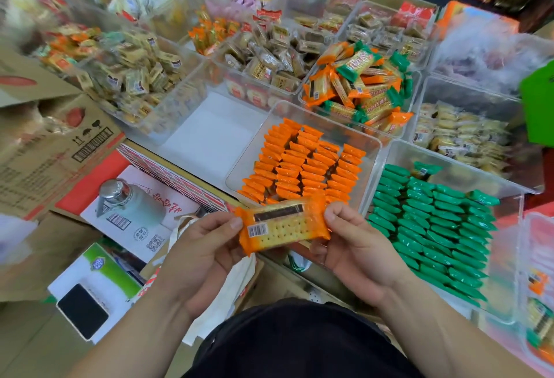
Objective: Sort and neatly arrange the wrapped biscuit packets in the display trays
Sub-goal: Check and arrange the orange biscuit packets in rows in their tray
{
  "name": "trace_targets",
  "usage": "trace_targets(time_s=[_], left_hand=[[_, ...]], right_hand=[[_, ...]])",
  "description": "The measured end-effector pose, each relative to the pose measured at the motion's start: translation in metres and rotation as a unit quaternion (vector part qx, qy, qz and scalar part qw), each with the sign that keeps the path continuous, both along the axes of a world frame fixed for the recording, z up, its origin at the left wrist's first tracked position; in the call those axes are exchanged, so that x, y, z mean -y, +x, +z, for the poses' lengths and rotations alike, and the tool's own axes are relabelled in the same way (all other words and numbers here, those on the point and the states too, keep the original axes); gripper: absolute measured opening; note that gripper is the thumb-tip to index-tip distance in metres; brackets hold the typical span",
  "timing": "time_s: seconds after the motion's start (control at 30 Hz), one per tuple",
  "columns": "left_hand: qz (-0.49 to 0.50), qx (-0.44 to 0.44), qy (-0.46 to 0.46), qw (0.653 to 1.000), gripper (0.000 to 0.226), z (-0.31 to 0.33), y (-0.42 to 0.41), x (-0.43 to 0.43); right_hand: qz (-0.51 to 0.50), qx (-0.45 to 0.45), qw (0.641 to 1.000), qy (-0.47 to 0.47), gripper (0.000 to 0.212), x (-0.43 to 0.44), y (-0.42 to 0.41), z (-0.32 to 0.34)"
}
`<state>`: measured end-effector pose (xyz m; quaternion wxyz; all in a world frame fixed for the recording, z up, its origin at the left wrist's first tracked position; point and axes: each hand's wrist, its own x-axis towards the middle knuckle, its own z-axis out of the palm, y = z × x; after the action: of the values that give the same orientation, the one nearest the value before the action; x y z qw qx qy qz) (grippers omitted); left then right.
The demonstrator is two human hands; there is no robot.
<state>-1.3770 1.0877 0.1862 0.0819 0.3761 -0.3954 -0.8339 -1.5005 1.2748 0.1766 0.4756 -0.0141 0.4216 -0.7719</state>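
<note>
Both hands hold one orange packet (284,223) flat, barcode up: the left hand (207,253) pinches its left end and the right hand (356,245) its right end. Just beyond it an orange tray (371,143) holds neat rows of orange packets, with a green tray (509,188) of rowed green packets beside it. Behind them a mixed tray (415,98) holds a loose heap of both colours.

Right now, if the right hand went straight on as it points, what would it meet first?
Probably the near wall of the orange-packet tray, just beyond the packet the right hand pinches; depth is unclear.
</note>
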Motion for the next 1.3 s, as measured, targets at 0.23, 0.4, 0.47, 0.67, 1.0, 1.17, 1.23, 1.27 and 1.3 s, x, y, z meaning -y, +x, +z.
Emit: trace_targets(time_s=[0.23,0.4,0.47,0.67,1.0,1.17,1.23,1.27,1.3], left_hand=[[-0.078,-0.002,-0.127,0.989,0.019,0.024,0.001,-0.001],[-0.064,0.030,-0.134,0.988,0.015,0.026,0.002,-0.001],[-0.045,0.035,-0.138,0.989,0.016,0.027,0.002,-0.004],[-0.063,0.039,-0.214,0.974,0.029,0.029,0.005,-0.012],[-0.114,0.081,-0.333,0.932,0.017,0.025,0.007,-0.006],[-0.066,0.059,-0.174,0.981,0.021,0.014,0.004,-0.005],[-0.062,0.060,-0.176,0.981,0.023,0.011,0.002,-0.006],[-0.064,0.064,-0.195,0.977,0.023,0.011,0.002,-0.005],[-0.068,0.070,-0.224,0.970,0.021,0.009,0.001,-0.005]], right_hand=[[0.005,0.049,0.993,0.106,0.037,-0.001,0.005,-0.017],[-0.006,0.035,0.997,0.076,0.033,-0.008,0.004,-0.007],[-0.017,0.041,0.998,0.037,0.026,-0.010,0.002,-0.006],[-0.045,0.070,0.997,0.006,0.023,-0.013,0.001,0.004],[0.023,-0.012,0.990,0.141,0.035,-0.011,-0.003,0.002],[0.018,0.057,0.993,0.104,0.030,-0.007,-0.002,-0.003],[0.019,0.045,0.992,0.113,0.032,-0.007,-0.003,-0.004],[0.022,0.028,0.991,0.127,0.033,-0.007,-0.003,-0.005],[0.023,0.006,0.989,0.146,0.033,-0.007,-0.004,-0.005]])
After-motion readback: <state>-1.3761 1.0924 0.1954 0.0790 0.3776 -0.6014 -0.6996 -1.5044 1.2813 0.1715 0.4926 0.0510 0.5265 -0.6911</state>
